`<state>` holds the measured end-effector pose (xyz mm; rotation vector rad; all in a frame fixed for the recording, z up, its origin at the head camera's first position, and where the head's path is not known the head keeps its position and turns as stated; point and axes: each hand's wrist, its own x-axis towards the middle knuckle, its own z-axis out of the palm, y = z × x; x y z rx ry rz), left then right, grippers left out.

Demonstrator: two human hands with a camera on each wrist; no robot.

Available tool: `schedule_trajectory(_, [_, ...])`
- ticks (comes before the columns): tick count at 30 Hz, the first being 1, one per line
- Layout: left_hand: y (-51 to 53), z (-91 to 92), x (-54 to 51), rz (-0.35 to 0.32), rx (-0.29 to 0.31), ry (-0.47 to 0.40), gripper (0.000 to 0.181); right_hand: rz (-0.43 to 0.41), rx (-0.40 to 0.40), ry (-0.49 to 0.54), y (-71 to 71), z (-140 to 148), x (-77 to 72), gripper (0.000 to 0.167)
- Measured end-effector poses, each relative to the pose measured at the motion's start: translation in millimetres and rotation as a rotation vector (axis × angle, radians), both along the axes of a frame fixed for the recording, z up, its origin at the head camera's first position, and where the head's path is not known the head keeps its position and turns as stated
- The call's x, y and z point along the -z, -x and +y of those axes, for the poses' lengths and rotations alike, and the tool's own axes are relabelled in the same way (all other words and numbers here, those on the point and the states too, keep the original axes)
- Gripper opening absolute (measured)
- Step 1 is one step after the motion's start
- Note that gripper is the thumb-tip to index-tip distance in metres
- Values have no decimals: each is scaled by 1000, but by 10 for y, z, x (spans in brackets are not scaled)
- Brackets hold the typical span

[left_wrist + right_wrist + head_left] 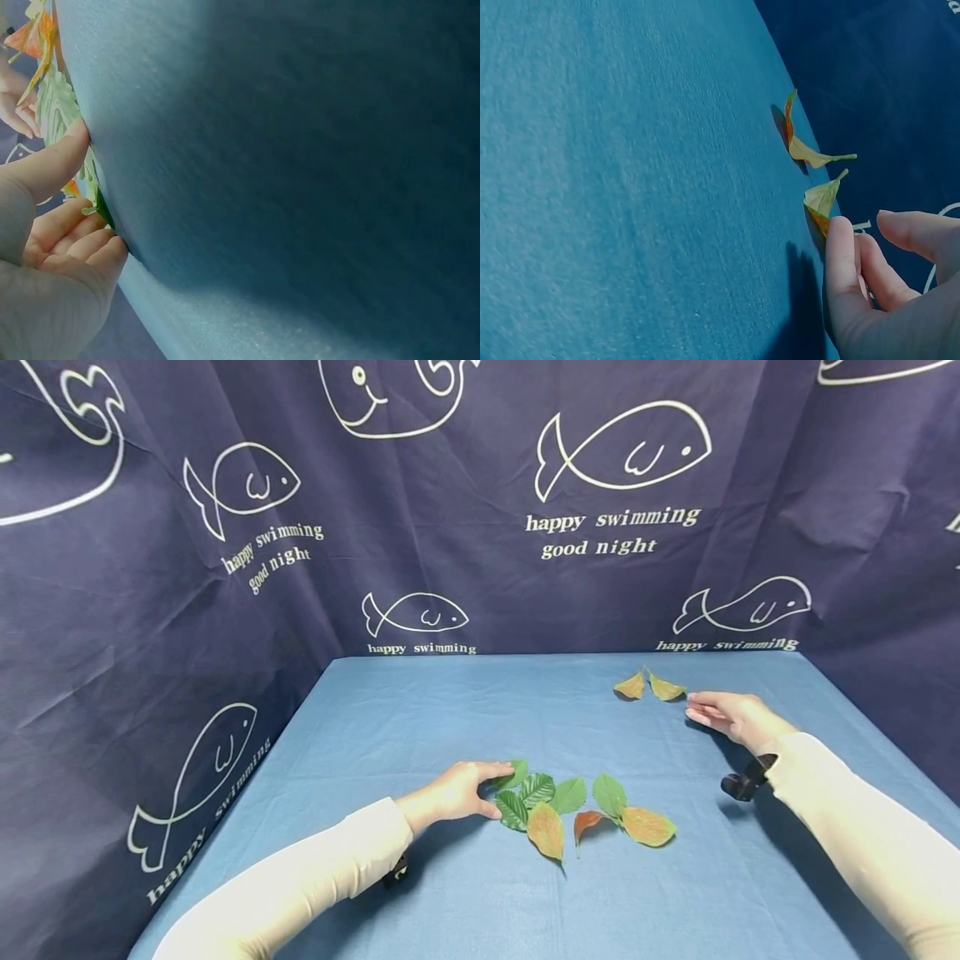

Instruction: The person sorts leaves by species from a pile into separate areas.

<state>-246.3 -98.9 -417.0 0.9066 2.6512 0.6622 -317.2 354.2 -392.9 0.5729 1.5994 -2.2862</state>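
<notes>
My left hand [456, 789] touches a green leaf [516, 772] at the left end of a leaf cluster. Its thumb and fingers are spread apart, as the left wrist view also shows, with green leaves [58, 105] beside the thumb. Dark green leaves [537, 788], a lighter green leaf [570, 795] and an orange-yellow leaf [547, 832] make up the cluster. My right hand [733, 714] is at the far right with its fingers extended. Its fingertips come close to a yellow-green leaf [666, 687]; whether they touch it I cannot tell. Another yellowish leaf [632, 686] lies left of that one.
Right of the cluster lie a green leaf [609, 793], a curled reddish leaf [588, 821] and an orange-green leaf [648, 827]. A blue cloth [450, 710] covers the table. Dark blue curtains [480, 527] with white fish prints hang behind and at the sides.
</notes>
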Motion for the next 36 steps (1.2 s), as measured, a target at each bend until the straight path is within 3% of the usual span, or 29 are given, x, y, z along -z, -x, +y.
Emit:
schedule_trajectory(11, [31,-15,-19,1,-15,-11,73,30,-71,30,-17,-8,-58,29])
schedule_trajectory(15, [32,-8,-26,12,1,3,72,53,-137,13,-27,-7,-48,24])
schedule_trajectory(26, [10,12,3,7,5,33,71,47,-267,-101,-107,-75,19,15])
schedule_trajectory(36, [5,5,12,13,4,24,70,114,-365,-191,-237,-206,20,15])
